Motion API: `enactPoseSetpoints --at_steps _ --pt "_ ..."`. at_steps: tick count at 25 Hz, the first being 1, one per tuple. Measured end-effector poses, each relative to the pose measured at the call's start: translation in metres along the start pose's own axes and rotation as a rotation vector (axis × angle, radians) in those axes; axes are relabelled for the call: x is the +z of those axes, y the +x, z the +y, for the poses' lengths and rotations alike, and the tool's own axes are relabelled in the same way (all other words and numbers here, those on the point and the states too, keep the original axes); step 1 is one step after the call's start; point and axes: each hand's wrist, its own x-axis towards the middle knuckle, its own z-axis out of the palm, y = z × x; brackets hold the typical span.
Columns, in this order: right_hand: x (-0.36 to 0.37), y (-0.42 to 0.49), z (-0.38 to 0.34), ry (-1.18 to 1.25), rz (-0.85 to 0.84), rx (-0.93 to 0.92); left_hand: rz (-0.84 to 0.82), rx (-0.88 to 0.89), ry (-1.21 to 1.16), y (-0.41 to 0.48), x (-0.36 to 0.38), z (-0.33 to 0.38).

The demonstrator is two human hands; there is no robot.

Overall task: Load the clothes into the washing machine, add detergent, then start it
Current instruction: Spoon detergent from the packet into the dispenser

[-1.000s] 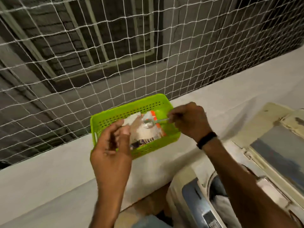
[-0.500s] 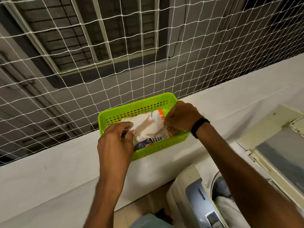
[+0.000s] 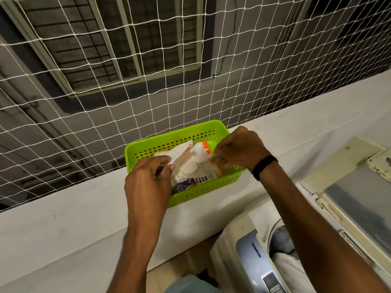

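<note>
White netting (image 3: 148, 102) is stretching across the upper frame behind a pale ledge (image 3: 63, 229), where a green basket (image 3: 201, 191) is sitting at centre. A detergent packet (image 3: 190, 169) is lying inside it. The left hand (image 3: 148, 182) is gripping the packet's left edge, while the right hand (image 3: 239, 150) is pinching a thin metal handle (image 3: 214, 156) over its right side. At lower right, clothes (image 3: 283, 256) are lying in the open washing machine (image 3: 251, 261).

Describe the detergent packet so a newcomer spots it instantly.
Find the white ledge below the netting; a lime-green perforated basket sits on it. Inside lies the detergent packet: crumpled white plastic with orange and dark-blue print, the only thing visible in the basket, gripped by the left hand.
</note>
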Motion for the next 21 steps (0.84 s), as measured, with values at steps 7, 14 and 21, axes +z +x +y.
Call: enactPoseSetpoints --at_steps 7,14,21 --pt "0.002 0.001 0.007 0.127 0.041 0.061 0.006 0.004 -0.001 0.002 0.002 0.002" --pt "-0.016 -0.009 0.007 0.331 -0.048 0.13 0.016 0.007 0.01 0.001 0.003 0.0" --pt "-0.018 -0.02 0.01 0.299 0.08 0.03 0.023 0.024 0.017 0.0 0.006 0.004"
